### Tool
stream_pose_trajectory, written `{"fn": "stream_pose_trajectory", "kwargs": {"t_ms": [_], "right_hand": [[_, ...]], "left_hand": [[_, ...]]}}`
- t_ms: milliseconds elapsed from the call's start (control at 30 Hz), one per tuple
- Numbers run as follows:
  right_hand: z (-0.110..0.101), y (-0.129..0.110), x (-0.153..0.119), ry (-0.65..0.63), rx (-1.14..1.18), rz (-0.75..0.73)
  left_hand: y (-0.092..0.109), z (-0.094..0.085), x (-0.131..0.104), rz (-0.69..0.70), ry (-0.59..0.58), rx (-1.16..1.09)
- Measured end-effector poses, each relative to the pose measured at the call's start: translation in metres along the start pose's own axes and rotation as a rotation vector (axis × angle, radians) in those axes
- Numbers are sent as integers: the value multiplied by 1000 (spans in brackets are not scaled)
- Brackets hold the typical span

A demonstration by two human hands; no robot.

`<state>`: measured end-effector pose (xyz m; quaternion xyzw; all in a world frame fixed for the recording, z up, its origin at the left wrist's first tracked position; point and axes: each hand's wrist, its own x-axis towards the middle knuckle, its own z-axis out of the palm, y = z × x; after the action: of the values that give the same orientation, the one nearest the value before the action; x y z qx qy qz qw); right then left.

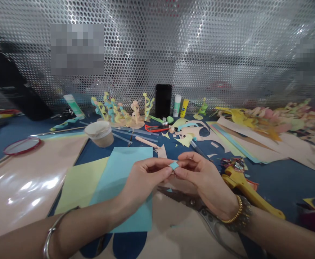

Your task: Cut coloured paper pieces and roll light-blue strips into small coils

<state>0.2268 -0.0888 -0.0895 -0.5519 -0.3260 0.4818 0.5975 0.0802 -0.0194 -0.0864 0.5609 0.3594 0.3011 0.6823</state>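
Observation:
Between the fingertips of both hands is a small light-blue piece of paper, folded or cut to points. My left hand pinches its left side, and my right hand grips it from the right. Underneath the hands lie scissors with grey handles, partly covered by my right hand and wrist. A blue sheet rests under my left forearm, overlapping a pale yellow sheet. A tiny blue scrap sits near the scissor blades.
A yellow hot-glue gun lies right of my right hand. Behind are a white tub, a red box cutter, a phone, glue sticks and twisted paper decorations. Paper sheets pile up at right.

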Motion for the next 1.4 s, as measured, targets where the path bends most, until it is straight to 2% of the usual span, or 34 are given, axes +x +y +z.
{"fn": "stream_pose_trajectory", "kwargs": {"t_ms": [300,500,633,867,1033,1167,1400], "right_hand": [[0,2,-1,-25,58,10],[2,2,0,24,-8,-35],[3,1,1,31,-25,-53],[1,2,-1,-33,-13,-72],[1,3,1,5,1,-40],[2,5,1,-13,7,-43],[1,5,2,43,-42,-48]], "left_hand": [[0,0,0,-2,4,0],[-4,0,-1,19,-29,18],[-5,-1,-1,34,-13,43],[-4,-1,0,62,36,67],[-6,-2,1,78,47,106],[-6,-1,2,82,40,56],[0,0,1,40,70,15]]}}
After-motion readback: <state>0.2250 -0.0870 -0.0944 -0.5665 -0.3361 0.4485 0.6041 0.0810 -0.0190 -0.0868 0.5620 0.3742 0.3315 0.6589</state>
